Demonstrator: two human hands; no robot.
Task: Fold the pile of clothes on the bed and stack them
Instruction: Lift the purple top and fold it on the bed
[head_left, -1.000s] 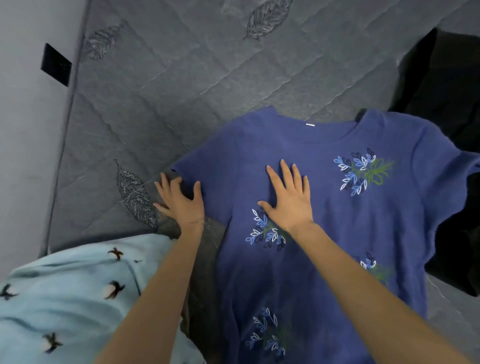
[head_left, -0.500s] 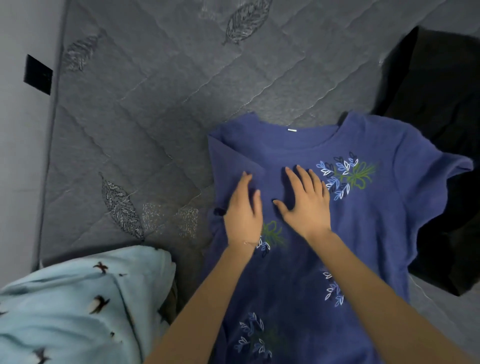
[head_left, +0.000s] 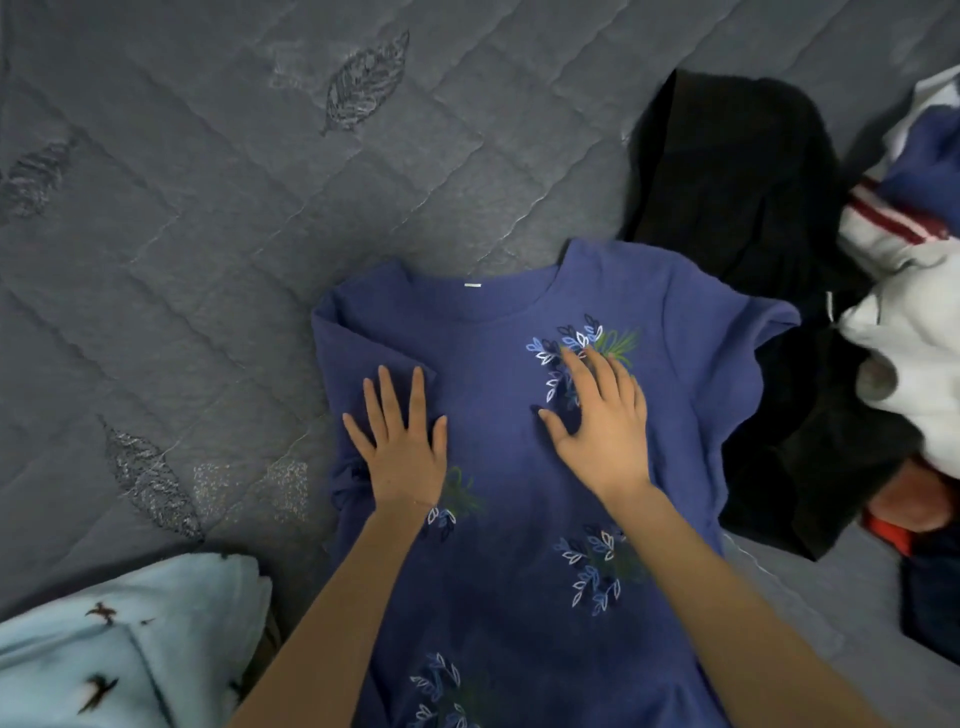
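Sleeve (head_left: 366, 340) newly folded in, blue floral shirt (head_left: 493, 447)

Hem of the blue shirt (head_left: 498, 467) runs off btm edge, can't see it. Pile of clothes (head_left: 904, 332) at rt is cut by the frame & blurry; I can't sort items. Black garment (head_left: 727, 182) lies partly under the shirt's sleeve. Collar tag (head_left: 472, 285) too small to read. Light-blue fabric (head_left: 104, 649) cropped btm-left.
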